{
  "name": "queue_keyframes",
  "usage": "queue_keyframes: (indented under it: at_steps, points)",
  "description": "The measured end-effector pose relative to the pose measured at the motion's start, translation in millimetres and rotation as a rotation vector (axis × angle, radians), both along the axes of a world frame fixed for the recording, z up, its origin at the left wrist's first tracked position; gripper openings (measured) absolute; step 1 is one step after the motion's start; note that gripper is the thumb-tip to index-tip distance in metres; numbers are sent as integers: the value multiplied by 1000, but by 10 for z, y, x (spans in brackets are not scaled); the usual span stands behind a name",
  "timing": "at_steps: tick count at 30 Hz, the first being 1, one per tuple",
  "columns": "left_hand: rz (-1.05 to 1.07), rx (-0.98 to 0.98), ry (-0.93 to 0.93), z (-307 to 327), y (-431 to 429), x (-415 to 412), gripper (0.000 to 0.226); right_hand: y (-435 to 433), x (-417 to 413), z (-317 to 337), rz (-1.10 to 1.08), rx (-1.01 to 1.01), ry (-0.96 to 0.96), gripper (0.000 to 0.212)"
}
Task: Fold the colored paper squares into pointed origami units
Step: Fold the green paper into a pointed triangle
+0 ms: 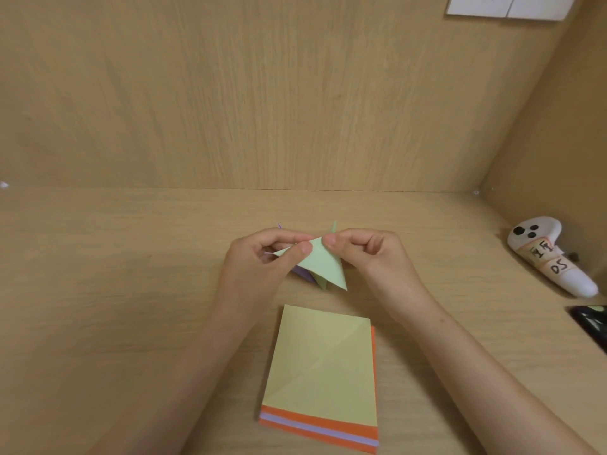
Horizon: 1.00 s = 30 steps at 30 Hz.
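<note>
A light green folded paper (pixel 320 265) with pointed tips is held just above the desk, at centre. My left hand (pixel 262 257) pinches its left side between thumb and fingers. My right hand (pixel 364 254) pinches its upper right edge. Under the green paper lie finished pointed units, a purple unit (pixel 303 273) and a green unit (pixel 322 282), mostly hidden by the paper and my hands. Nearer to me lies a stack of paper squares (pixel 323 366) with a creased yellow sheet on top and orange and lilac sheets showing at its near edge.
The wooden desk (pixel 131 290) is closed in by a back wall and a right side wall. A white controller (pixel 548 254) with taped labels lies at the right wall. A black object (pixel 591 323) sits at the right edge. White paper (pixel 505 4) hangs top right.
</note>
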<state>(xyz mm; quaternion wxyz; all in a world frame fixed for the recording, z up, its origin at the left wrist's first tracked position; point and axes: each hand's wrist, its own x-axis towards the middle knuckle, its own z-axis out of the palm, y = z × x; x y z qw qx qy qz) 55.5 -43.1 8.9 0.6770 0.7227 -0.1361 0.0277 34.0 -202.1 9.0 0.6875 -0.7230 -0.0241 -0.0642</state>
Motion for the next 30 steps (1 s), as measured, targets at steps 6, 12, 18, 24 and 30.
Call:
queue_keyframes:
  at_steps: [6,12,18,24,30]
  points:
    - [-33,0,35,1,-20,-12,12,-17,2,2,-4,-3,-57,17]
    - [49,-98,121,-9,34,22,8,5,1,-15,33,-45,-37,21]
    - [51,-35,87,7,8,26,5,-13,-2,-17,21,-98,-60,17]
    - [33,44,14,-34,-9,23,5,74,-35,-62,116,-180,-67,20]
    - [198,-18,-43,-21,-28,-15,9,58,-32,-28,154,-176,-13,24]
